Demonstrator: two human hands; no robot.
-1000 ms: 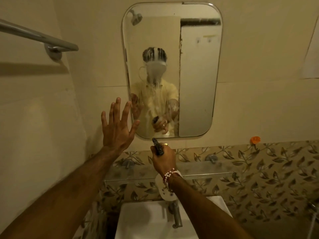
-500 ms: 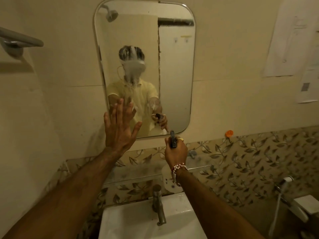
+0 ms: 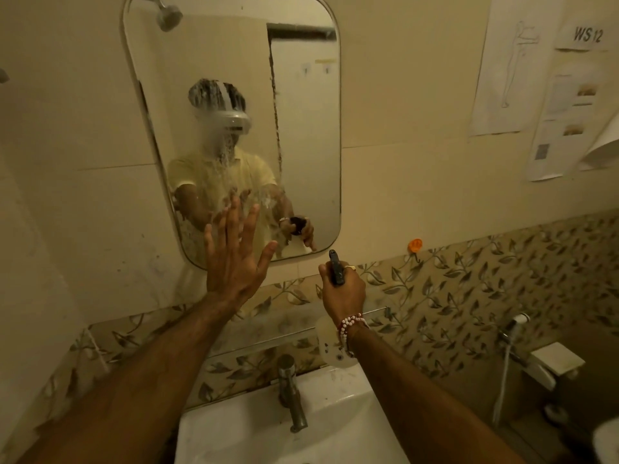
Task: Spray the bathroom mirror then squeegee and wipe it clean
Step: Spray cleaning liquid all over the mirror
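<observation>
The rounded wall mirror [image 3: 301, 135] hangs above the sink, with white foamy spray running down its middle. My left hand [image 3: 234, 259] is raised flat with fingers spread in front of the mirror's lower edge, empty; whether it touches the glass I cannot tell. My right hand [image 3: 341, 289] grips a spray bottle with a black nozzle [image 3: 336, 271] pointing up at the mirror's lower right corner. The bottle's pale body [image 3: 330, 343] hangs below my wrist, partly hidden by the beaded bracelet.
A white sink [image 3: 268, 426] with a steel tap [image 3: 293, 393] lies below my arms. A glass shelf [image 3: 268, 333] runs under the mirror. An orange hook [image 3: 415, 245] sits on the tile border. Papers [image 3: 522, 72] hang at the right; a hand shower [image 3: 517, 324] is lower right.
The view has swung right, so the mirror sits further left and the towel rail has left the frame. My left hand has come in front of the mirror's lower part. The right hand still holds the bottle.
</observation>
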